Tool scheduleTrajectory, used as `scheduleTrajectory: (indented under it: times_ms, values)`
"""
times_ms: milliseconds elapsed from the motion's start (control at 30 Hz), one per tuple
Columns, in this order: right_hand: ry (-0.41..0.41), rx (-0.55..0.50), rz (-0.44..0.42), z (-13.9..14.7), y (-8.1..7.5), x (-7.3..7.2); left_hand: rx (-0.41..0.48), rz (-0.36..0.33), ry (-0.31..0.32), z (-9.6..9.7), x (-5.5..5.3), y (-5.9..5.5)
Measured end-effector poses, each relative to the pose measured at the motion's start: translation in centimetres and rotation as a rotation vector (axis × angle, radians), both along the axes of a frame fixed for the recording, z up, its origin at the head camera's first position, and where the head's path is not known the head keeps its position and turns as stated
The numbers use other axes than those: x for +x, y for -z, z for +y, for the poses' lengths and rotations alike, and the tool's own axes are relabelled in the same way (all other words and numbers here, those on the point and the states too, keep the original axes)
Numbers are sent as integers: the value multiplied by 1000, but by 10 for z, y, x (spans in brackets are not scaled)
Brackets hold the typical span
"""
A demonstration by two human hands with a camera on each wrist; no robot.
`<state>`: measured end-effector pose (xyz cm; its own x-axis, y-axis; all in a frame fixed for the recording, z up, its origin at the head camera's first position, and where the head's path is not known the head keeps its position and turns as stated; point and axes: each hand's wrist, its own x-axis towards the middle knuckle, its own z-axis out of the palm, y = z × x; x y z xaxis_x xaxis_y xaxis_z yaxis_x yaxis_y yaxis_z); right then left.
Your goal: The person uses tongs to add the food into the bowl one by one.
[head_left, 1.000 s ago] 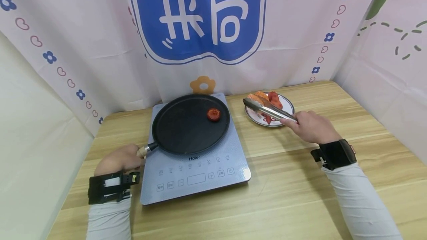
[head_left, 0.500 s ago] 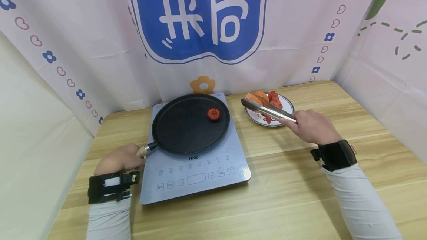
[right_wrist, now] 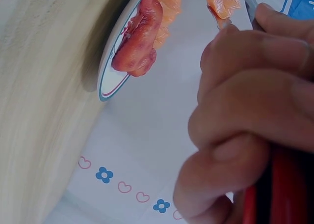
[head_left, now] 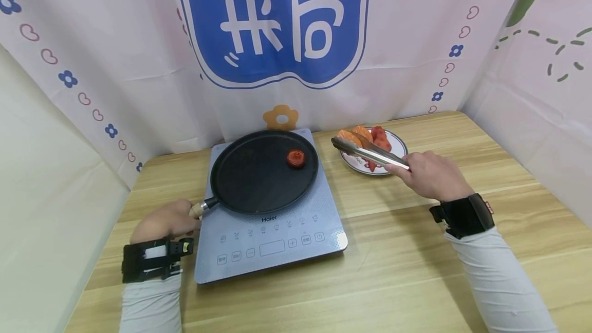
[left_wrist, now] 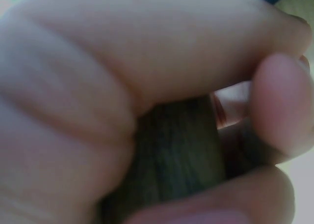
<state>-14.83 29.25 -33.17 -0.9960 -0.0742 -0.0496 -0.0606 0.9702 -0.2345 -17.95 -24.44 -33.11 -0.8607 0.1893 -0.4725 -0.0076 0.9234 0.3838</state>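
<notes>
My left hand (head_left: 168, 220) grips the wooden handle (head_left: 198, 210) of a flat black pan (head_left: 259, 179), fingers wrapped round it in the left wrist view. A small round red piece of food (head_left: 296, 158) lies toward the pan's right side. My right hand (head_left: 432, 173) holds metal tongs (head_left: 370, 154) reaching over a white plate (head_left: 393, 155). Between the tongs' tips is a shiny orange food piece (right_wrist: 223, 2), apart from the plate in the right wrist view. Another orange piece (right_wrist: 169, 10) and a reddish, chicken-wing-like piece (right_wrist: 141, 42) stay on the plate.
The pan stands on a grey induction cooker (head_left: 273, 261) with a flat control panel. Its right edge has a strip of wooden table (head_left: 328, 168) between it and the plate. A printed cloth (head_left: 393, 66) hangs right behind.
My right hand has shifted slightly left, and the tongs with the orange piece move left toward the pan. The left hand and pan have stayed in place.
</notes>
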Motion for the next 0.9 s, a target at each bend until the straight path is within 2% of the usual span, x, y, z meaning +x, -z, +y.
scheduleTrajectory:
  times_ms: [900]
  values:
    - [-29, 6, 23, -10, -10, 7, 15, -13, -5, 2, 1, -2]
